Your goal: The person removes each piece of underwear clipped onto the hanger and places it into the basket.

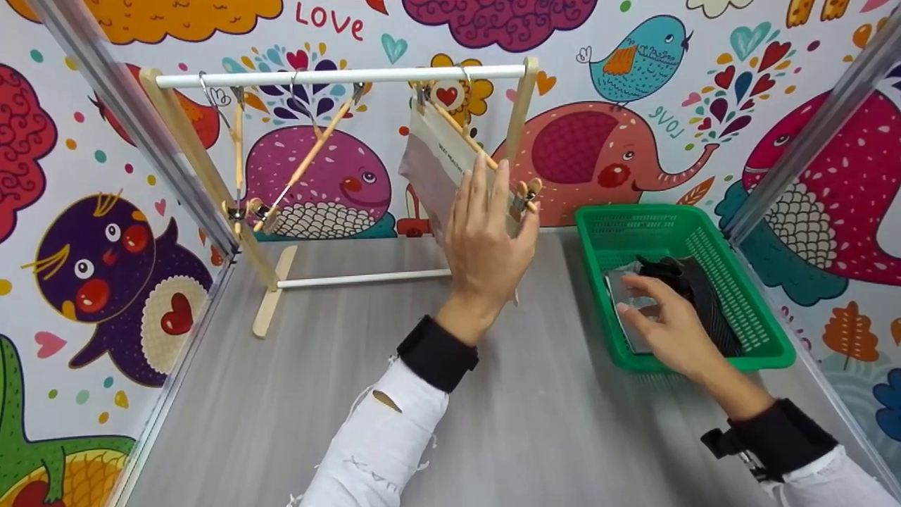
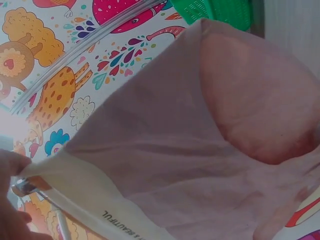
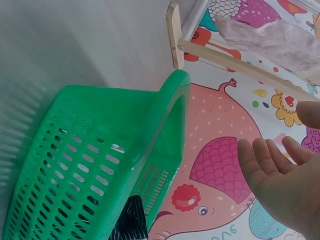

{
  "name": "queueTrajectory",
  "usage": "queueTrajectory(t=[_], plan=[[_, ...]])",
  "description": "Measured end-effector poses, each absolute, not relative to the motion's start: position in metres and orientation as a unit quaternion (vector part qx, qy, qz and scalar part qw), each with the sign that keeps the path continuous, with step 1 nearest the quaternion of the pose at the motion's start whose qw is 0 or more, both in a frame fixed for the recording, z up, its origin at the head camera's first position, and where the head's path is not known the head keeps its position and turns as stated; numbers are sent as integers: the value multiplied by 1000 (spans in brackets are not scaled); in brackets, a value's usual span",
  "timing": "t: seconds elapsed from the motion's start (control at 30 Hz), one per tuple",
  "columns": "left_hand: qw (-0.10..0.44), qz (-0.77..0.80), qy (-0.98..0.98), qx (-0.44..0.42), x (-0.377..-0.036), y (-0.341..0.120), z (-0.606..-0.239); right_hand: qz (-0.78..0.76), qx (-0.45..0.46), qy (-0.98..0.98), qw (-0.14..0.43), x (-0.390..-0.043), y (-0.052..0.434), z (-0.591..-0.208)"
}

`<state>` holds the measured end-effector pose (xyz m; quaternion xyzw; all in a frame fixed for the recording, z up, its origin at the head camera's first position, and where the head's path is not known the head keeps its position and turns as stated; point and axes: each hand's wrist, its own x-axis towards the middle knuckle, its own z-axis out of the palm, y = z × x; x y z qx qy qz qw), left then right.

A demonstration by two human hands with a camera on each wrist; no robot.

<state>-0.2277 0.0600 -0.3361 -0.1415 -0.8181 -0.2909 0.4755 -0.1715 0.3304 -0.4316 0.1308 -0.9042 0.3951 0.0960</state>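
A pale pink and cream garment (image 1: 433,155) with printed lettering hangs from a wooden clip hanger (image 1: 460,127) on the rack. My left hand (image 1: 486,243) lies against it, fingers straight and pointing up, thumb near the right-hand clip (image 1: 528,191). In the left wrist view the garment (image 2: 150,135) spreads wide, with fingertips right at its cream edge beside a metal clip (image 2: 24,187). Over the green basket (image 1: 771,352) hovers my right hand (image 1: 669,324), thumb and fingers apart, holding nothing. Dark striped cloth (image 1: 704,303) and a grey piece (image 1: 630,310) lie in the basket.
The rack has a white top rail (image 1: 338,75) and wooden posts (image 1: 211,183). Two bare clip hangers, one a tilted wooden hanger (image 1: 310,162), hang at its left. Colourful printed panels (image 1: 662,134) enclose the grey tabletop (image 1: 535,408) at the back and sides.
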Motion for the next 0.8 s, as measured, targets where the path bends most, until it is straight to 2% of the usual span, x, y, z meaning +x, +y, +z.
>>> queueTrajectory(t=[0.43, 0.8], plan=[[477, -350, -800, -98, -217, 33, -327, 389, 141, -905, 104, -162, 315, -416], [453, -397, -797, -42, -229, 2, -319, 396, 145, -901, 103, -168, 324, -429]])
